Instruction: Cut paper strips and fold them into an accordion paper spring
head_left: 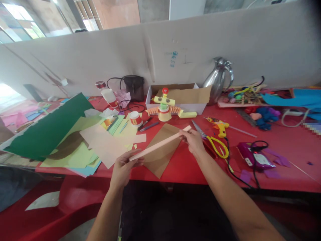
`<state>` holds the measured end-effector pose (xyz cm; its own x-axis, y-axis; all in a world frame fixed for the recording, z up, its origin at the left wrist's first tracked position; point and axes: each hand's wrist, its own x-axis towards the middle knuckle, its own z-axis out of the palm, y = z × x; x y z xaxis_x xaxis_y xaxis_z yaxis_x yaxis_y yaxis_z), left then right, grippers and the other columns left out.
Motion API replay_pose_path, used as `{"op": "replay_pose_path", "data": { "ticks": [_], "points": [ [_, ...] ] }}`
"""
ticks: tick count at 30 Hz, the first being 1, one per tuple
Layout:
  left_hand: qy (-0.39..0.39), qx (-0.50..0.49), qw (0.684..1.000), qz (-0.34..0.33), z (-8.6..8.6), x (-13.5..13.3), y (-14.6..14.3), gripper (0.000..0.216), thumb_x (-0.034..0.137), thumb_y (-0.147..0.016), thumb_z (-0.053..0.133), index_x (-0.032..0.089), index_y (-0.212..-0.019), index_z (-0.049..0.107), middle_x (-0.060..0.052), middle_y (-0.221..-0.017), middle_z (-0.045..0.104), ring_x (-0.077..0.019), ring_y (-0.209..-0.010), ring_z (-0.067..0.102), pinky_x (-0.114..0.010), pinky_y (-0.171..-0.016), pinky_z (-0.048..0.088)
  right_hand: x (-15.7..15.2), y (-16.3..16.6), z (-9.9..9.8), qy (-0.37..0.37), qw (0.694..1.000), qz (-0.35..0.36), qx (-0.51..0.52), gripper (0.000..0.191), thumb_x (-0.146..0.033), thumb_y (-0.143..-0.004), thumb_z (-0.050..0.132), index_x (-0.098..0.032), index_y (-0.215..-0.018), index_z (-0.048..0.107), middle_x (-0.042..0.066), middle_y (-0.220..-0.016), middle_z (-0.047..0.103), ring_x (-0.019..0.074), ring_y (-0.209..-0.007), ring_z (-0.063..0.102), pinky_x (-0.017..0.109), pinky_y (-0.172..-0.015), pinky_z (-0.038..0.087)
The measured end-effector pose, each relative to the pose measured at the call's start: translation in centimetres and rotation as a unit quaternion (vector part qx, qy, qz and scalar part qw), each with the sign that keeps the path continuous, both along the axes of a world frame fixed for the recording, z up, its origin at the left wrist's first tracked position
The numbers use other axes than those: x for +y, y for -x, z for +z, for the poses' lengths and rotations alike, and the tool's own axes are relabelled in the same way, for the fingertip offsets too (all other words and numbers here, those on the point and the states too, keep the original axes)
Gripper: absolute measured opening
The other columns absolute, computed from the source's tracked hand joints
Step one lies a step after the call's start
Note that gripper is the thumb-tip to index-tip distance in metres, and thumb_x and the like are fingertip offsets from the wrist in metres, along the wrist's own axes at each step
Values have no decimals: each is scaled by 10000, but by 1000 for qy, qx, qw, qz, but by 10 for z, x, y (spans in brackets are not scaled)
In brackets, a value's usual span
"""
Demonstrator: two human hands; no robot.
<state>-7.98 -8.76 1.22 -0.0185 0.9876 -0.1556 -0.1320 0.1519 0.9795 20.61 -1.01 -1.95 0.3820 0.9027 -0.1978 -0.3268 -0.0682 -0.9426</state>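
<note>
I hold a long pale peach paper strip [160, 143] stretched between both hands above the red table [276, 167]. My left hand [124, 169] pinches its near end at the table's front edge. My right hand [192, 140] pinches the far end. Under the strip lies a brown paper sheet [160, 154]. Yellow-handled scissors [213, 142] lie just right of my right hand. A paper-cup robot figure [165, 107] with accordion arms stands behind the strip.
Green, yellow and peach paper sheets [62, 137] pile at the left. A cardboard box [180, 95], a metal jug [218, 80], a yellow glue gun [219, 126], a purple device with cable [253, 155], a dark bag [134, 87] and craft scraps stand along the partition.
</note>
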Motion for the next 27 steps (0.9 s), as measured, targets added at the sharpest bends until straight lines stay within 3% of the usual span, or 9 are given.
{"op": "replay_pose_path", "data": {
  "ticks": [4, 12, 21, 27],
  "points": [
    [-2, -9, 1000, 8, 1, -3, -1, 391, 271, -677, 771, 125, -1034, 706, -102, -756, 747, -207, -663, 716, -286, -637, 586, 0, 1, 0, 5, 1000, 4, 0, 210, -280, -601, 789, -156, -614, 620, -5, -504, 635, 83, -435, 572, 153, -391, 418],
    [4, -86, 996, 27, 7, -11, -10, 175, 286, -667, 771, 134, -722, 705, -76, -680, 727, -192, -644, 709, -261, -616, 581, 0, 1, 4, 14, 1000, 2, 28, 197, -234, -606, 799, -150, -608, 621, -14, -476, 616, 68, -423, 554, 131, -381, 413],
    [-5, -100, 995, 1, 4, -16, -8, 125, 252, -652, 758, 137, -692, 728, -105, -752, 748, -230, -694, 719, -309, -665, 588, -1, -2, 9, -2, 999, 9, 39, 229, -246, -564, 833, -160, -604, 624, -21, -476, 610, 66, -416, 536, 134, -365, 403],
    [17, -65, 998, -12, 7, -17, -5, 245, 356, -676, 753, 114, -690, 721, -117, -697, 731, -232, -647, 704, -320, -634, 571, -1, -1, 10, -8, 999, 18, 33, 213, -251, -572, 811, -156, -617, 626, -21, -482, 606, 68, -427, 538, 145, -385, 404]
  ]
}}
